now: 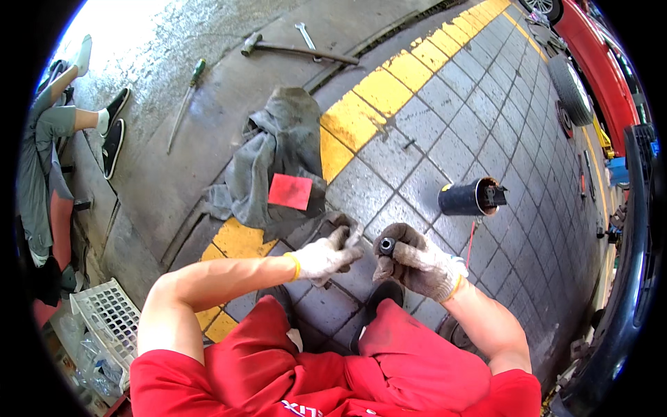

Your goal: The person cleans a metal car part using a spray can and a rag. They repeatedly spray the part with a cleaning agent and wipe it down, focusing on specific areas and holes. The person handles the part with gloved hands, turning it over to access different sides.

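My right hand [411, 258], in a soiled knit work glove, grips a small dark cylindrical metal part [386, 246] whose round open end faces up at me. My left hand [325, 255] wears a matching glove and is raised just to the left of it, fingers bent and partly blurred; whether it holds anything is unclear. In front of it lies a crumpled grey cloth [255, 167] with a flat red square sheet [290, 192] on top. To the right, a black cylindrical housing [461, 198] lies on its side, dark metal showing in its open end.
A hammer [302, 51], a wrench [306, 37] and a green-handled screwdriver [186, 104] lie ahead. A thin red rod [471, 245] is near the housing. At left are a seated person's legs [57, 122] and a white plastic crate [112, 318]; at right, a wheel [570, 88] and dark bumper [638, 245].
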Demonstrator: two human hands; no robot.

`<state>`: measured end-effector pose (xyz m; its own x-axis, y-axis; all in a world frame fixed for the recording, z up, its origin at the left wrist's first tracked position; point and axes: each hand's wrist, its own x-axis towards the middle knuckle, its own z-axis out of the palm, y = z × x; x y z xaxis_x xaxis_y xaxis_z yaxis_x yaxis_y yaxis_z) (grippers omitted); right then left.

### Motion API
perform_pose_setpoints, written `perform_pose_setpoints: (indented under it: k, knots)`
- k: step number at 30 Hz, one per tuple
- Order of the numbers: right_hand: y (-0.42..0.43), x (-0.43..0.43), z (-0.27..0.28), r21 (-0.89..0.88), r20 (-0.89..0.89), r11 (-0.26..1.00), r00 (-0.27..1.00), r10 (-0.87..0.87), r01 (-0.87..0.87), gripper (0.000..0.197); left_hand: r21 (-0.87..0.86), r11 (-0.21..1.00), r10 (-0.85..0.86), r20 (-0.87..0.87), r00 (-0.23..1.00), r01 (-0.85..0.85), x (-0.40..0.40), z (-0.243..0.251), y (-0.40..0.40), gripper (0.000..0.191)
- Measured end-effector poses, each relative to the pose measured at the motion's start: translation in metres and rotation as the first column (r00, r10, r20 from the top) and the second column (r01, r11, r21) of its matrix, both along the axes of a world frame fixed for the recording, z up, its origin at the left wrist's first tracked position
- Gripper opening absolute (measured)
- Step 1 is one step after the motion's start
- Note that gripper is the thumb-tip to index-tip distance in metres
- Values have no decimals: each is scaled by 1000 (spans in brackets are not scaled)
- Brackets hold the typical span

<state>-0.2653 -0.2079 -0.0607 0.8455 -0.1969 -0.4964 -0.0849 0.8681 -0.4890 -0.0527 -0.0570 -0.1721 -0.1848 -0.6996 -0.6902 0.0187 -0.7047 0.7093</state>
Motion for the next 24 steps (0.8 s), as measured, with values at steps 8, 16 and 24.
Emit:
perform_pose_setpoints:
  k: [8,16,24]
  knots:
    - [-15,13,5,-223,-182,959,974,137,-177,45,1,979,-186,401,897,203,4,35,-12,99]
    - [-16,12,-24,-27,88,1000,996,-10,12,46,-478,876,327,495,805,-62,54,39,-36,53]
    - [-20,37,-21,-165,25,985,999,49,-44,45,-604,733,679,677,283,-315,206,-24,-60,57]
